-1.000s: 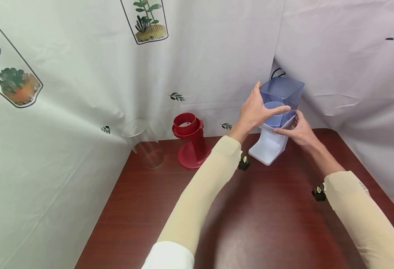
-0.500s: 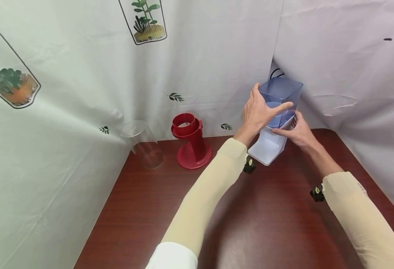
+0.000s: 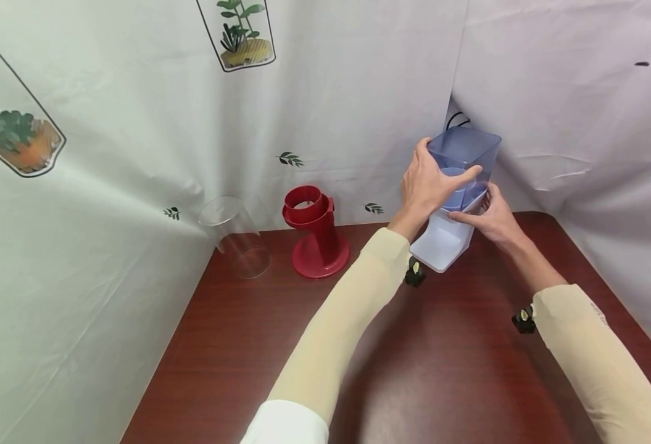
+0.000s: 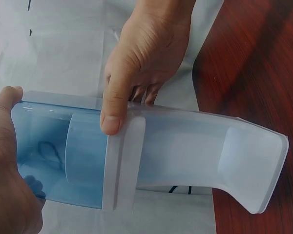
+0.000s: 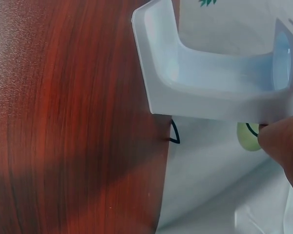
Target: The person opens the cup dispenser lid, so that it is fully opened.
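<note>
At the back right of the table, a translucent blue box-shaped container [image 3: 464,147] sits in the collar of a white curved stand [image 3: 440,243]. My left hand [image 3: 426,185] grips the container, thumb across its front and fingers at its left side. My right hand [image 3: 496,217] holds the stand's upper part at the collar, its thumb pressing the front in the left wrist view. Inside the container shows a rounded blue part [image 4: 85,151]. In the right wrist view only some of the right hand [image 5: 288,151] appears, at the stand's edge.
A red stand [image 3: 322,256] with a ring-shaped top is left of the white one. Beside it stands a clear cylinder [image 3: 242,246]. White patterned cloth [image 3: 358,123] hangs behind and around the table [image 3: 442,357]. A black cord [image 3: 457,120] shows behind the container.
My left hand and forearm have shifted slightly right, and its thumb sits a little higher on the container. The right hand keeps its hold; the container and stand stay nearly in place.
</note>
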{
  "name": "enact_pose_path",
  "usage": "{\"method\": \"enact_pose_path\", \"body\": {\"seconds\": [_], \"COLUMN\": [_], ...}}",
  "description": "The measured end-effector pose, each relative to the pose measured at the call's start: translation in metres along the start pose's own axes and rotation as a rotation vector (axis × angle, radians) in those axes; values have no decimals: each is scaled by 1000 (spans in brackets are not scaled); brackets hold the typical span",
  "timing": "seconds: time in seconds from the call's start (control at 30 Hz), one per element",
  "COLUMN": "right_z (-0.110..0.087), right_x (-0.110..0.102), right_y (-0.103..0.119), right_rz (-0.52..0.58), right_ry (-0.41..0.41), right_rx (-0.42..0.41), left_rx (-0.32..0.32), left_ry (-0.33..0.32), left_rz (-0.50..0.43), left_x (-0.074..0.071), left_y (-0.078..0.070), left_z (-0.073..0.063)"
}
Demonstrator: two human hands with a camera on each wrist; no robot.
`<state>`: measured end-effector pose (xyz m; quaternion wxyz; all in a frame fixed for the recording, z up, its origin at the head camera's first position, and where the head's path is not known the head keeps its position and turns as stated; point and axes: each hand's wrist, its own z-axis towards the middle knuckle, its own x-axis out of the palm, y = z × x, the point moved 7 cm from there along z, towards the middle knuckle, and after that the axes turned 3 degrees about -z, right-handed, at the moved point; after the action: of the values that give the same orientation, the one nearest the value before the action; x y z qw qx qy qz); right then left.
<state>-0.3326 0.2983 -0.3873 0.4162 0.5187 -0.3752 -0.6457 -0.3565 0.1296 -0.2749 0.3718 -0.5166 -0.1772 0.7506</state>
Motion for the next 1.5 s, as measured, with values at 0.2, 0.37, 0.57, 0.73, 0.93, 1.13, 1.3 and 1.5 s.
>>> {"method": "enact_pose_path", "body": {"seconds": [0.2, 0.37, 0.57, 0.73, 0.93, 1.13, 1.3, 1.5], "right_z": [-4, -6, -11, -18, -27, -36, -42, -46], "right_x": [2, 3, 4, 5, 4, 2, -1, -6], "right_y": [1, -1, 1, 6, 11, 11, 12, 7], "right_rz": [-1, -18, -30, -62, -107, -80, -44, -13], "right_ry": [-6, -5, -24, -38, -55, -79, -79, -55], "right_rx": [5, 18, 9, 0, -8, -48, -77, -92], "left_rx": [18, 32, 47, 61, 70, 85, 95, 109], "left_ry": [2, 29, 58, 79, 116, 147, 164, 201], "left_rz": [13, 13, 24, 31, 5, -9, -18, -44], "left_x": [-1, -3, -6, -8, -13, -20, -25, -30], "left_y": [1, 2, 2, 3, 6, 9, 11, 13], "left_z": [0, 0, 0, -1, -5, -11, -14, -19]}}
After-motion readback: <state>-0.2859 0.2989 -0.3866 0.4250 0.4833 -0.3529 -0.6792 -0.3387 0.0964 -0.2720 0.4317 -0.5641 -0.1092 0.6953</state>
